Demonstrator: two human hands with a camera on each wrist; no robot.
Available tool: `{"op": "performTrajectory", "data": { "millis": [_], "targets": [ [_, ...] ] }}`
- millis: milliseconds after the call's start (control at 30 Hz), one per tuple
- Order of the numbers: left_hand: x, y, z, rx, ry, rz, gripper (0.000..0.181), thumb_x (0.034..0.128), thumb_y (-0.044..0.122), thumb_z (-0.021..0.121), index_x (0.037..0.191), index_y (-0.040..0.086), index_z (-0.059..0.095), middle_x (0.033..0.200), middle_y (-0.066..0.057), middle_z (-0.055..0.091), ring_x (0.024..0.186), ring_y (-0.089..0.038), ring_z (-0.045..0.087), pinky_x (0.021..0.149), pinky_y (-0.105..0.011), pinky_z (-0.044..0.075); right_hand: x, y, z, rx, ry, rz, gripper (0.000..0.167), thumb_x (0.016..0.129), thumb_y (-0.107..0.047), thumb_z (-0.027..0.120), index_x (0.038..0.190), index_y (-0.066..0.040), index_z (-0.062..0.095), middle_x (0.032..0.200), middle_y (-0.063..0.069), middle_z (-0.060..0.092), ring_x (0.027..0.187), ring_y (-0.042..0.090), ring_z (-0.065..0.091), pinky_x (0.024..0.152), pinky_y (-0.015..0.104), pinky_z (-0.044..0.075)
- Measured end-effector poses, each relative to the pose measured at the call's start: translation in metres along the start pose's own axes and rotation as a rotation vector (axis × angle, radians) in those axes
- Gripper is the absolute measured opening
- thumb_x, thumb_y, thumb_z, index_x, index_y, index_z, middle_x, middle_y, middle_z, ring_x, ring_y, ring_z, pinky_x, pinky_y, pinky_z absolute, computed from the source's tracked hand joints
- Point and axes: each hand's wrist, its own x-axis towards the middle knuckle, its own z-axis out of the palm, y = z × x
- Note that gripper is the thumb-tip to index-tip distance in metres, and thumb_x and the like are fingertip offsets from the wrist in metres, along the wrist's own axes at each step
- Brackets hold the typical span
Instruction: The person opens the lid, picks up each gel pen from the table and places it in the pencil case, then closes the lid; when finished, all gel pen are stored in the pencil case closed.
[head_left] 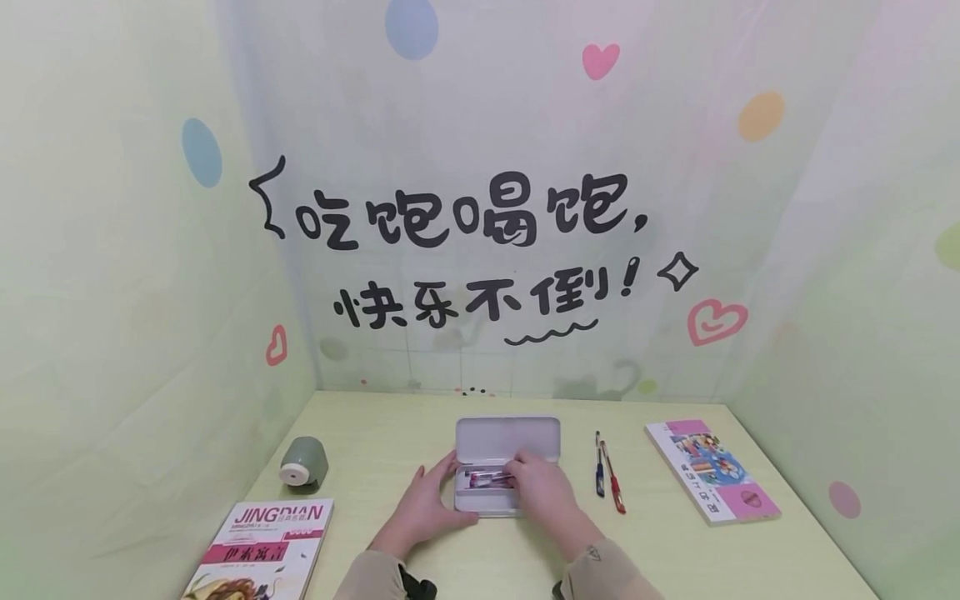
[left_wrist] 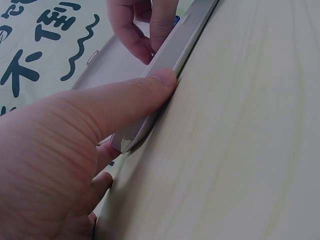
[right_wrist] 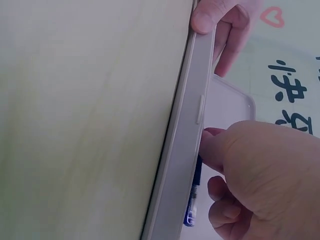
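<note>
A pale grey pencil case (head_left: 507,440) stands on the table with its lid raised, and several pens (head_left: 480,479) lie inside. My left hand (head_left: 429,510) grips the case's left end; in the left wrist view its thumb (left_wrist: 145,92) presses the front wall and the other fingers reach behind. Over the right part of the case, my right hand (head_left: 546,492) has its fingers dipped inside. The right wrist view shows those curled fingers pinching a blue pen (right_wrist: 193,202) that lies along the front rim; its upper part is hidden by the thumb.
Right of the case lie a blue pen (head_left: 599,468) and a red pen (head_left: 613,479). A pink-and-white book (head_left: 712,471) is farther right. At the left are a grey-green pencil sharpener (head_left: 305,458) and another book (head_left: 262,542). Printed fabric walls (head_left: 480,367) enclose the table.
</note>
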Motion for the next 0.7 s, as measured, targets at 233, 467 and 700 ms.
{"op": "performTrajectory", "data": {
  "millis": [233, 467, 700],
  "targets": [
    [-0.001, 0.002, 0.000, -0.001, 0.001, 0.007, 0.126, 0.0704, 0.051, 0.100, 0.171, 0.010, 0.037, 0.160, -0.011, 0.064, 0.156, -0.042, 0.052, 0.140, -0.071, 0.012, -0.007, 0.008, -0.004, 0.062, 0.099, 0.051, 0.010, 0.098, -0.022, 0.082, 0.108, -0.021, 0.080, 0.101, -0.006, 0.070, 0.087, 0.014, 0.070, 0.077, 0.036, 0.067],
    [0.000, 0.003, 0.000, 0.005, 0.004, 0.012, 0.127, 0.0701, 0.051, 0.100, 0.171, 0.009, 0.036, 0.161, -0.011, 0.063, 0.158, -0.042, 0.050, 0.140, -0.071, 0.011, -0.014, 0.035, -0.008, 0.084, 0.154, 0.166, 0.018, 0.100, -0.025, 0.081, 0.117, -0.018, 0.079, 0.115, 0.004, 0.076, 0.103, 0.026, 0.077, 0.088, 0.046, 0.070],
    [-0.001, 0.003, -0.001, 0.012, 0.002, 0.010, 0.127, 0.0702, 0.052, 0.100, 0.171, 0.009, 0.036, 0.161, -0.012, 0.063, 0.157, -0.042, 0.051, 0.140, -0.071, 0.012, -0.028, 0.064, -0.017, 0.143, 0.189, 0.314, 0.028, 0.102, -0.022, 0.075, 0.127, -0.011, 0.076, 0.121, 0.014, 0.075, 0.109, 0.038, 0.076, 0.089, 0.057, 0.068]
  ]
}}
